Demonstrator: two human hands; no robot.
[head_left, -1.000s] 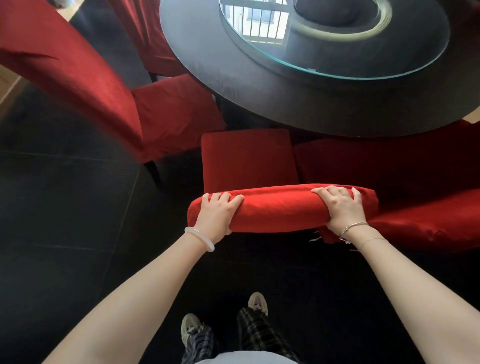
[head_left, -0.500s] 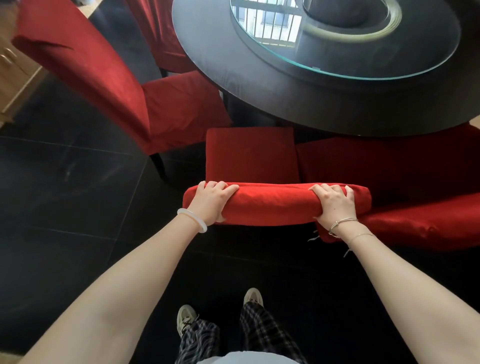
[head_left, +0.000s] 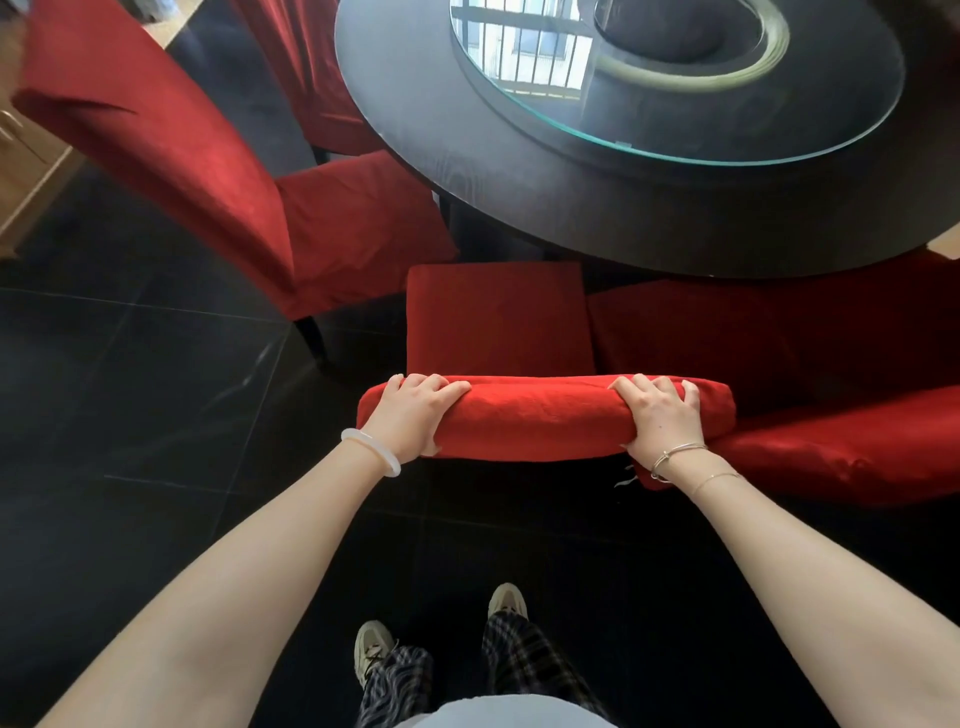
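A red fabric-covered chair stands straight ahead of me, its seat (head_left: 498, 317) reaching to the edge of the round dark table (head_left: 571, 208). My left hand (head_left: 413, 415) grips the left end of the chair's padded backrest top (head_left: 540, 418), fingers curled over it. My right hand (head_left: 662, 415) grips the right end the same way. Both arms are stretched forward. The chair's legs are hidden.
A second red chair (head_left: 218, 171) stands at the left, angled toward the table. Another red chair (head_left: 831, 395) sits close on the right, touching mine. A glass turntable (head_left: 675, 78) lies on the table. Dark tiled floor (head_left: 130, 415) spreads left; my feet (head_left: 441, 634) are behind the chair.
The view has shifted a little, with the table and left chair sliding rightward in frame. Both hands keep the same grip on the backrest.
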